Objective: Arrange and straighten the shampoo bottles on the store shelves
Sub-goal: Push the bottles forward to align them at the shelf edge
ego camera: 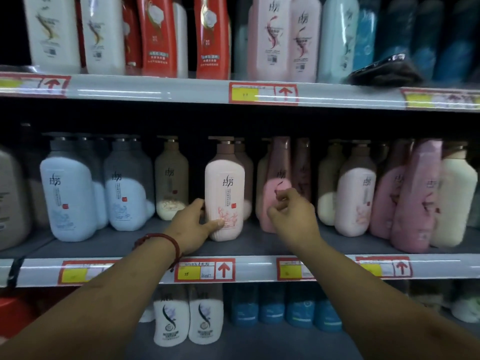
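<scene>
On middle shelf (249, 246) | left hand (191, 224) grips pink bottle (225, 193)

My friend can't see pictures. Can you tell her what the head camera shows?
A person's left hand grips the bottom of a pink pump shampoo bottle on the middle shelf, while the right hand reaches toward a darker pink bottle beside it. More shampoo bottles fill the shelves above and below.
</scene>
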Demonstrator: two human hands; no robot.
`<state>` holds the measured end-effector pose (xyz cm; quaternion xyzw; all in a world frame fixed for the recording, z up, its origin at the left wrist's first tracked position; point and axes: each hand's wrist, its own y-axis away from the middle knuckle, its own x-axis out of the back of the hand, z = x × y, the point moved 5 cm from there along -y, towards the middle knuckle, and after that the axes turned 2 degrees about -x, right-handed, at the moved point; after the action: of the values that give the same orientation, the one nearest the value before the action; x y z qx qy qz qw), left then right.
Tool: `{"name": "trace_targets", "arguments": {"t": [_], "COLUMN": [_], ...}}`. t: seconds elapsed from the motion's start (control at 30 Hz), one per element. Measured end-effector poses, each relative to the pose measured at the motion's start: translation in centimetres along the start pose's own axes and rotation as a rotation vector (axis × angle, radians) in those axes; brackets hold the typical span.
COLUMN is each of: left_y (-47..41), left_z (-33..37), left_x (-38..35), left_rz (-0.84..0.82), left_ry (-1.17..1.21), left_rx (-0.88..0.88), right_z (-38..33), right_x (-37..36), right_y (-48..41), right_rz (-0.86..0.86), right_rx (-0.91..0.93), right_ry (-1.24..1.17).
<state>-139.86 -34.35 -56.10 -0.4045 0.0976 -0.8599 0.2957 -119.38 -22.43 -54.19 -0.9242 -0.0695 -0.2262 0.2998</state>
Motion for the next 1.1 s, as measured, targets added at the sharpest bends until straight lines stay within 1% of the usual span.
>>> {"name": "trace_targets", "arguments": {"t": [0.07,0.1,0.17,0.23,0.33,0.47,0.63,0.77,0.87,1.1], "left_y": [0.3,0.4,0.6,0.9,1.2,1.3,0.6,-0.6,-1.2,-1.8], "left_z": [0.2,0.3,0.3,0.5,0.7,1.0,2.1,2.9,3.5,3.0], "left_x": [-0.4,-0.6,-0.8,-1.0,-1.3,-1.7,-3.0,-4.4,-5.3,-5.9], "left_rz": [0.027,0.041,0.065,0.089,0.119,0.145,0.192,0.185,0.177,0.149], "left_ry": [0.008,0.009,0.004,-0.006,-0.006,-0.006,-0.035,-0.072,-0.091,0.007], "left_rx": [0.009,0.015,0.023,0.022,0.021,0.010,0.008,0.025,0.038,0.034], "right_z": [0.9,1.3,2.0,2.2,2.0,1.7,2.8,5.2,6.0,6.5], "right_x": [1.3,1.4,0.7,-0.2,-1.4,-2.1,-0.2,2.8,3.4,3.0], "right_y": [-0.5,-0.8,-1.2,-1.6,-2.0,-2.0,-2.4,-2.6,-2.2,-1.5], "right_rz": [0.083,0.073,-0.004,-0.045,-0.021,0.071,0.150,0.174,0.191,0.219], "right_rx": [-0.073,-0.123,-0.204,-0.230,-0.213,-0.186,-0.193,-0.213,-0.183,-0.147], "right_ry": [0.023,0.041,0.080,0.079,0.097,0.185,0.275,0.258,0.264,0.292]}}
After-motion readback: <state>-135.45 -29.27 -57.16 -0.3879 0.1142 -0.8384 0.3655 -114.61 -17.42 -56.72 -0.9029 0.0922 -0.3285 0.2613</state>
